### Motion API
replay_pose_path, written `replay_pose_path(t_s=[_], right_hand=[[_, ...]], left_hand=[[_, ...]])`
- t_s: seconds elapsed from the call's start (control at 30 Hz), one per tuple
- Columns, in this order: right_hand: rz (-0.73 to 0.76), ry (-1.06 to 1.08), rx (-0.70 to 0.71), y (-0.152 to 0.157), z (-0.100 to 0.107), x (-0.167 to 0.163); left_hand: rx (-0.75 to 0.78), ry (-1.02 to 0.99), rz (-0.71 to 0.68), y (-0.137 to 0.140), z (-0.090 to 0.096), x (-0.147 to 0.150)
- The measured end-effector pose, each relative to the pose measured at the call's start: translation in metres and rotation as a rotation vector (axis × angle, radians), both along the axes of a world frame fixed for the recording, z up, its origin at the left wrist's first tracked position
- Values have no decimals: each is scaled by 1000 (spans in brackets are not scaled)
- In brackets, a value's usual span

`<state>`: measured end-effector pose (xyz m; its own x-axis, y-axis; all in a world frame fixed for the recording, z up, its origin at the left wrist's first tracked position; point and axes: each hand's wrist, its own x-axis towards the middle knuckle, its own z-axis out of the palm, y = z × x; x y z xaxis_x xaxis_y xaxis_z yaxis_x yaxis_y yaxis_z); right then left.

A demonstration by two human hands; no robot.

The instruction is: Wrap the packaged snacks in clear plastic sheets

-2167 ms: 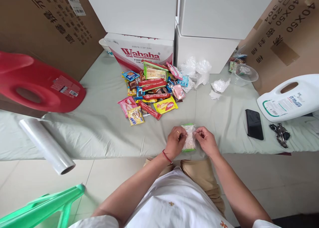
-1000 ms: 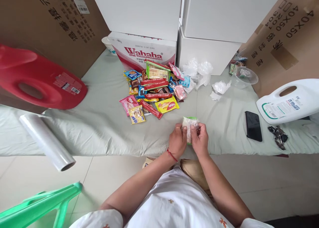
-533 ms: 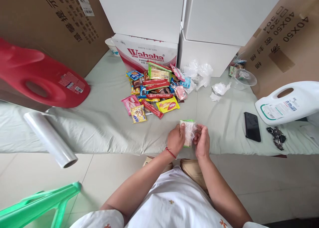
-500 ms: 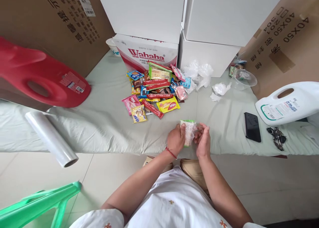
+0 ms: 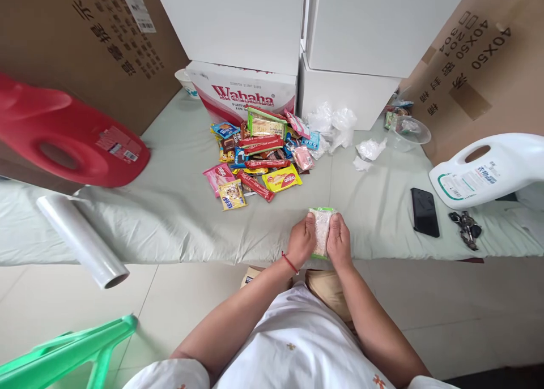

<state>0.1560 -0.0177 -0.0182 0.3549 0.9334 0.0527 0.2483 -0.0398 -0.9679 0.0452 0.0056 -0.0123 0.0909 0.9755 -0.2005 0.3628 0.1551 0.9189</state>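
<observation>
A snack packet [image 5: 322, 233] with green ends and a pale middle, covered in clear plastic film, is held near the table's front edge. My left hand [image 5: 301, 240] grips its left side, thumb on top. On its right side my right hand [image 5: 339, 240] is closed in the same way, thumb on top. The fingers beneath the packet are hidden. Beyond my hands lies a pile of wrapped snacks [image 5: 264, 163]. Nearest in that pile are a yellow wafer packet [image 5: 282, 178], a red-wrapped bar [image 5: 255, 186] and a small yellow biscuit packet [image 5: 232, 196].
A roll of clear film [image 5: 83, 242] juts over the front edge at left, near a red jug [image 5: 80, 134]. Crumpled plastic [image 5: 331, 123], a clear bowl [image 5: 408, 134], a phone [image 5: 424, 212], keys [image 5: 467, 230] and a white jug [image 5: 484, 171] lie rightward. A green stool [image 5: 76, 349] stands below.
My right hand has moved left and closed on the packet's right side; before, its fingers were apart beside the film. The camera view has shifted slightly.
</observation>
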Motion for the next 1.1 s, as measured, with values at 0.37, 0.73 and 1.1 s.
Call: replay_pose_path(t_s=[0.37,0.73,1.1], right_hand=[[-2,215,-81,3,-4,15],[-81,409,-282,5,17,113],[-415,174,-172,248,128,284]], left_hand=[[-134,-237,64,5,1,20],[-38,-232,-219,2,8,-9],[312,385,252,-16,12,-137]])
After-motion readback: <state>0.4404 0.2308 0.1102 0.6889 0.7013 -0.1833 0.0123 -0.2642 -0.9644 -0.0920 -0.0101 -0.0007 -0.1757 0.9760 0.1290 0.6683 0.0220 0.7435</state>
